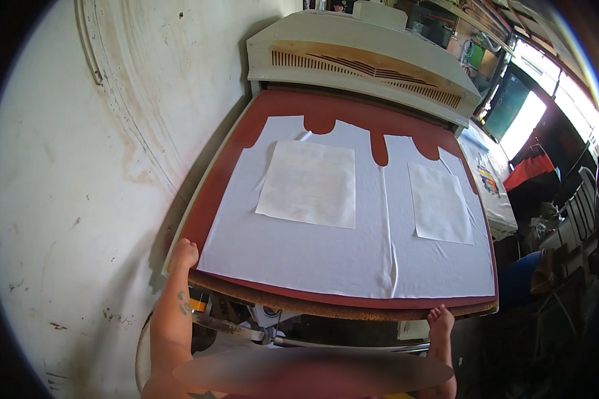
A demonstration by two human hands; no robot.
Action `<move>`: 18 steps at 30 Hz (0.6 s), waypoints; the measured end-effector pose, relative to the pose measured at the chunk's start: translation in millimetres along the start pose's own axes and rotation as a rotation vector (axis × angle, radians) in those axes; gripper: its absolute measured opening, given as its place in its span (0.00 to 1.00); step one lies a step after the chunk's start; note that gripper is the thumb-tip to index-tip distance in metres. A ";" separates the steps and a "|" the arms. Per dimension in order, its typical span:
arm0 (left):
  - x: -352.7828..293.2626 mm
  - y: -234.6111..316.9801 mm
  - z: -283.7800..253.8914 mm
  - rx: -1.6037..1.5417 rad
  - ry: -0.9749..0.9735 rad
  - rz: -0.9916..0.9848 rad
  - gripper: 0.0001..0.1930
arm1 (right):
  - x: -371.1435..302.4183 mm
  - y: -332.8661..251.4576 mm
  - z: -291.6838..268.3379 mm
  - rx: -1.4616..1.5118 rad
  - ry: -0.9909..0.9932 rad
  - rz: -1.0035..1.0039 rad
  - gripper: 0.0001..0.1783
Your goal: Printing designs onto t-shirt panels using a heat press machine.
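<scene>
In front of me lies the wide red pad (213, 193) of a heat press tray. Two white sleeveless fabric panels (299, 256) (439, 266) are spread side by side on it, their cut armholes and necklines toward the machine. A squarish sheet of pale paper (309, 186) rests on the left panel, and a second paper sheet (440, 206) on the right one. My left hand (185, 254) is closed on the tray's near left corner. My right hand (440, 319) is closed at the brown front edge (339, 311), toward its right end.
Behind the tray stands the press's beige hood (359, 53) with scorched vent slots. A stained white wall (113, 166) runs close along the left. To the right are a covered surface with printed cloth (489, 179), a red and black cloth (531, 173) and a metal chair (582, 206).
</scene>
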State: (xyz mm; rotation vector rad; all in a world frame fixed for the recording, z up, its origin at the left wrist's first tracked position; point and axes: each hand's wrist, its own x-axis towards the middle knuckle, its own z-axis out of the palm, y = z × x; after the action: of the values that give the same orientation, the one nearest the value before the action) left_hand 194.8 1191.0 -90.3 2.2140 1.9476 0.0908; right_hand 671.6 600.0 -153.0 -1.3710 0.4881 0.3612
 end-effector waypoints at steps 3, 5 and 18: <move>-5.9 -14.8 5.4 -0.027 -0.074 0.154 0.16 | 6.4 -15.2 9.0 -0.059 0.110 0.061 0.15; -5.6 -14.4 10.4 -0.215 -0.176 0.145 0.18 | 17.4 -19.8 4.3 0.030 0.139 0.180 0.11; -25.2 -24.3 5.2 0.014 0.110 -0.172 0.22 | 53.4 -15.7 -18.6 0.100 -0.031 0.182 0.09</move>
State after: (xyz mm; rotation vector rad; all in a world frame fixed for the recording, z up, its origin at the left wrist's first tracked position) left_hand 168.7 1168.5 -97.8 2.0797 2.1945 0.1784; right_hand 722.8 577.2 -170.5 -1.2260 0.5996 0.4988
